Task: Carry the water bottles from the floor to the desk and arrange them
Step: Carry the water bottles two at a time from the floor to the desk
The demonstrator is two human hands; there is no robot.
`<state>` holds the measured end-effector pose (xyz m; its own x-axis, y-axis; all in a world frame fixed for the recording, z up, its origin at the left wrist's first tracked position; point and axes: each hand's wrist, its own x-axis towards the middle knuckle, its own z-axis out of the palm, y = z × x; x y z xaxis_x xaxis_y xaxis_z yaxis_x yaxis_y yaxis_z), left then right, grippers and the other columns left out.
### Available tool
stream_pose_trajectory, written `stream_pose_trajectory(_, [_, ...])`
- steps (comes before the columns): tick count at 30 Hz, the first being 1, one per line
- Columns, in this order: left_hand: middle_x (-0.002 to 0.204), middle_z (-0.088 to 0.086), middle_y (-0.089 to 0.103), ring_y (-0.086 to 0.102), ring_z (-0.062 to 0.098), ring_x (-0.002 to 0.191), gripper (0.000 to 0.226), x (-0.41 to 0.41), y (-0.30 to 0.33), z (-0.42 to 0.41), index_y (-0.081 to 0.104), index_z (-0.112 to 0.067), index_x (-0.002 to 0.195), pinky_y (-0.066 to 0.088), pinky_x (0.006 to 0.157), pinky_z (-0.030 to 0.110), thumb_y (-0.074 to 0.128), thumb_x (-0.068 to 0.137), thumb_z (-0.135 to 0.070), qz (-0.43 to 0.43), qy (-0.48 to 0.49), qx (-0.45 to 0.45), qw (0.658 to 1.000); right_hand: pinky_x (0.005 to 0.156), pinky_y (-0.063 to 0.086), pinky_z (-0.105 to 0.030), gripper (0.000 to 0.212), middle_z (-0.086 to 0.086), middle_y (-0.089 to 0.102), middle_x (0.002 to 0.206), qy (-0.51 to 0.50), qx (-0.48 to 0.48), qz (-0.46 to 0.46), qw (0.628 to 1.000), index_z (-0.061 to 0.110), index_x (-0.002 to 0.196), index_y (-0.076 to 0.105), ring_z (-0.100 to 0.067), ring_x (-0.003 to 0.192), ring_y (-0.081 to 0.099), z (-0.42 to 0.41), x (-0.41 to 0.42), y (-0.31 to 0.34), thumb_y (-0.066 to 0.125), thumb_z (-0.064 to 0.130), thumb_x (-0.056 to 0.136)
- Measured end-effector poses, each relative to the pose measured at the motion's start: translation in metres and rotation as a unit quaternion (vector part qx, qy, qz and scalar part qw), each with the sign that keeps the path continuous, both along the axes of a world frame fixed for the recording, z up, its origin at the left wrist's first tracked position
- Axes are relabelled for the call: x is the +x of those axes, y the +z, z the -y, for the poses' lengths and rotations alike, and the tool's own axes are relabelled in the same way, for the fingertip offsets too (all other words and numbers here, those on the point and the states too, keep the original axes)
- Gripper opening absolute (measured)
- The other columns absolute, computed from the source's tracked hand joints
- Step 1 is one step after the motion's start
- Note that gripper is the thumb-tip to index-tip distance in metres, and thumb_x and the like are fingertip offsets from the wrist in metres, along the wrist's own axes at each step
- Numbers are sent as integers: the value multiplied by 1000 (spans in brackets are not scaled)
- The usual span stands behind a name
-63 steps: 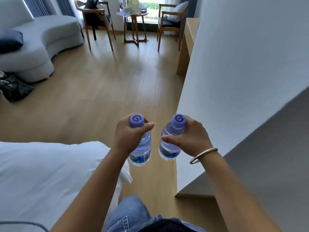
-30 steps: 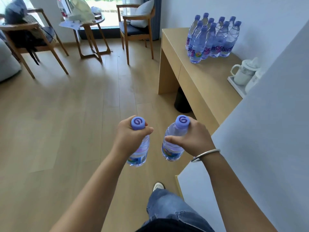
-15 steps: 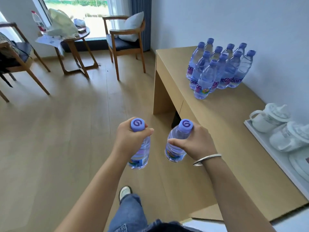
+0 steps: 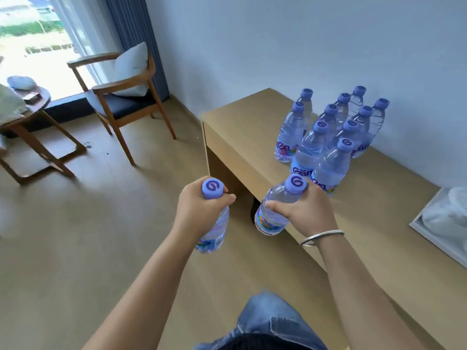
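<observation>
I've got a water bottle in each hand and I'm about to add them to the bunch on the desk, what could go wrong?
1. The standing bottles are packed tightly; setting one against them could topple several.
2. Each hand, left hand and right hand, holds its bottle near the neck, so the bottles may swing.
3. The right bottle is already tilted and might land unevenly on the desk.

Looks like a hotel room or bedroom w/ a wood floor (image 4: 75, 248), big window (image 4: 30, 34) & blue curtain (image 4: 131, 41), armchair (image 4: 121, 97) w/ pillow, small round table (image 4: 27, 102), long desk (image 4: 353, 210) by the wall.
</observation>
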<state>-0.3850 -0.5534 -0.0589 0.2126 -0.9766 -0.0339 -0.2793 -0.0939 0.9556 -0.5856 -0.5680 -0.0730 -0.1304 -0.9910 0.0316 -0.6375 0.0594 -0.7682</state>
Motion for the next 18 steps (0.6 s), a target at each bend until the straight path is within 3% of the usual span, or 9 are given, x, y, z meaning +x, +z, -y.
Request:
stream_pose_trajectory(7, [61,-3,61,57,13,63,17,18,-11,111,60,-12,63,49,66,30,76,68,-9,-19,-45,19,999,67,44,-30,43,9,55,69,-52,-6,-6,999,17,83,59,-19,75,56,103,25,-2,83,40,56])
stream_pose_trajectory(11, [57,-7,61,57,11,61,22,19,-10,187,59,-17,57,51,67,31,75,67,-6,-15,-72,24,997,65,42,-29,41,11,50,64,-60,-6,10,998,23,74,50,-18,71,53,180,38,-5,83,40,56])
stream_pose_trajectory(15, [57,-8,59,55,10,59,18,21,0,261,58,-14,62,50,65,30,74,69,-6,0,-108,12,994,72,49,-34,37,3,61,76,-78,-12,41,996,25,75,51,-22,78,59,246,48,-3,82,33,56])
stream_pose_trajectory(18, [55,-12,59,55,7,58,22,19,3,310,58,-16,59,49,61,21,74,69,-6,14,-129,-13,991,65,41,-27,37,10,55,69,-120,-20,47,991,28,67,43,-20,74,56,284,54,-5,79,29,57])
